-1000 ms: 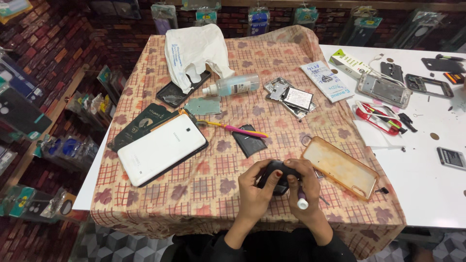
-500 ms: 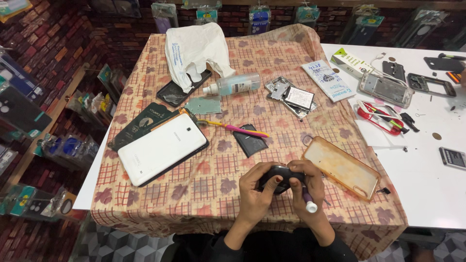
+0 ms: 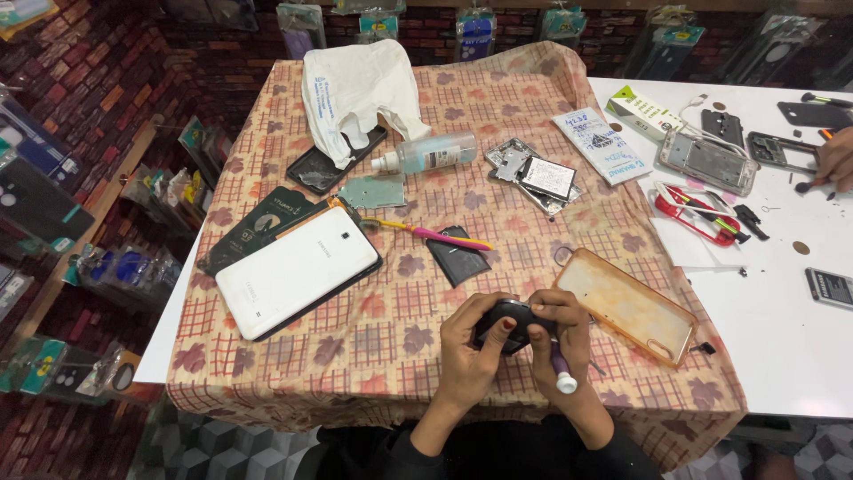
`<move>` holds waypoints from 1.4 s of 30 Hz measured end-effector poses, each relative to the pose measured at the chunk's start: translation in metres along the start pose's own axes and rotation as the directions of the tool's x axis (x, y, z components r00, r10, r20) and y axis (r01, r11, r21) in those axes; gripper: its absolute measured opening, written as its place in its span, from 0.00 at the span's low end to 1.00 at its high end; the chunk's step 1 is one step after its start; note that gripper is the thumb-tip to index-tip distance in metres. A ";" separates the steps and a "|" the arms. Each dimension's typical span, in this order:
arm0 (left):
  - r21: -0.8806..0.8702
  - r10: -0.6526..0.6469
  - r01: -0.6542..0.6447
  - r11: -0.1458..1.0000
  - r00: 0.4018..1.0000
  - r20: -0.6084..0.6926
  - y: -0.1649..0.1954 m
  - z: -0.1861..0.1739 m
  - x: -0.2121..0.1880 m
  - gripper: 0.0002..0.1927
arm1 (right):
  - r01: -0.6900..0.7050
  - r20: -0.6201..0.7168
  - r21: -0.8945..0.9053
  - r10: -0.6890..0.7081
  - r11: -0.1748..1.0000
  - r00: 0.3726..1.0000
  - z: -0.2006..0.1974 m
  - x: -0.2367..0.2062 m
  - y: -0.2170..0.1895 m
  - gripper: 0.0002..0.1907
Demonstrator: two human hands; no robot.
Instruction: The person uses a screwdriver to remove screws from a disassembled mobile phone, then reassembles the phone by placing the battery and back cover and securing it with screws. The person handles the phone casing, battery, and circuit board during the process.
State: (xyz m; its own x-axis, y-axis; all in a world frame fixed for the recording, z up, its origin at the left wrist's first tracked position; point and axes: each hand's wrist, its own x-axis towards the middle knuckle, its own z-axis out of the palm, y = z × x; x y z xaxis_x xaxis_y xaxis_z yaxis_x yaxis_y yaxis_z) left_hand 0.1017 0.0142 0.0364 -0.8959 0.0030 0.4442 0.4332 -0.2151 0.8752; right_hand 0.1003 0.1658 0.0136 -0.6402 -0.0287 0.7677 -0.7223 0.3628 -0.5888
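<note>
Both hands remain closed around a small black device (image 3: 508, 322) held just above the checked cloth (image 3: 355, 338): left hand (image 3: 469, 348) gripping its near edge, right hand (image 3: 562, 331) pinching its far side with a white-tipped purple tool (image 3: 562, 373) tucked in the palm. Since the previous second the grip has barely shifted; the tool tip now points downward. An orange phone case (image 3: 633, 304) lies just beside the right hand.

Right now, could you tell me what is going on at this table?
A person holds a small dark rounded object in both hands at the near edge of the cloth-covered table. The left hand cups it; the right hand also grips a purple white-capped pen. A clear phone case lies beside them, a white tablet farther left.
</note>
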 end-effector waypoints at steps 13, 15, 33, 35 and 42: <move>-0.051 -0.006 0.005 0.999 1.000 -0.015 -0.005 0.002 0.000 0.21 | -0.198 0.097 0.337 0.175 0.921 0.980 -0.009 0.000 0.009 0.16; -0.071 -0.019 0.018 0.997 1.000 -0.014 -0.007 0.003 0.000 0.21 | -0.185 0.096 0.321 0.162 0.929 0.982 -0.008 0.001 0.011 0.15; 0.108 -0.083 0.090 0.990 0.994 -0.068 -0.013 0.008 -0.003 0.22 | -0.163 0.045 0.034 0.162 0.986 0.986 -0.001 0.009 -0.009 0.25; 0.143 -0.093 0.100 0.985 0.994 -0.057 -0.012 0.007 -0.003 0.24 | -0.245 0.033 0.048 0.243 0.968 0.969 -0.001 0.010 -0.012 0.26; 0.224 -0.031 0.035 0.974 0.999 -0.023 -0.008 0.007 -0.004 0.29 | -0.166 -0.024 -0.159 0.164 0.973 0.986 0.001 0.011 -0.014 0.26</move>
State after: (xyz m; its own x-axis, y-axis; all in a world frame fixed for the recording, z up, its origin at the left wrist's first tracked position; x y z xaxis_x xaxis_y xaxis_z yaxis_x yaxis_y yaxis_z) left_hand 0.1025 0.0230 0.0290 -0.9108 -0.0126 0.4127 0.4126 0.0093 0.9109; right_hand 0.1030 0.1598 0.0305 -0.7436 0.0538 0.6665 -0.5552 0.5057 -0.6603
